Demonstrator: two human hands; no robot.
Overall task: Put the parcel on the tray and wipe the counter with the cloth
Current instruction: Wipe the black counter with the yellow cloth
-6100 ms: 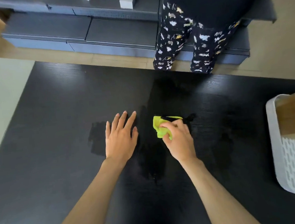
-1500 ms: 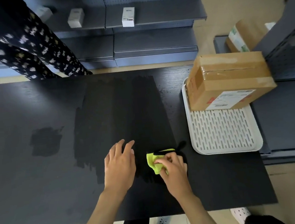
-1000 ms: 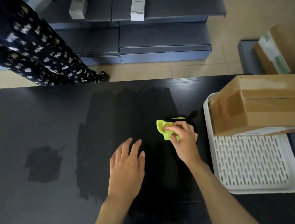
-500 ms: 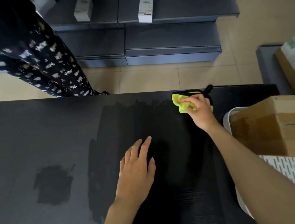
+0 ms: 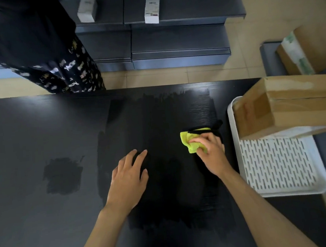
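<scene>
The main risk was the right hand [image 5: 211, 150], clamped on the bunched cloth [image 5: 192, 141], swinging into the tray [image 5: 282, 191] just beside it and jolting the parcel [image 5: 294, 108] resting on the tray's far end. On 1 counter [image 5: 38, 213] sat 1 tray, 1 parcel, 1 cloth. The left hand [image 5: 127, 181] lay flat, fingers apart. 2 small boxes [image 5: 152, 11] stood on the shelving.

Dim indoor light, faint glare on the black counter [image 5: 199, 94] far edge, brighter floor beyond, wide-angle bending and blur at edges
</scene>
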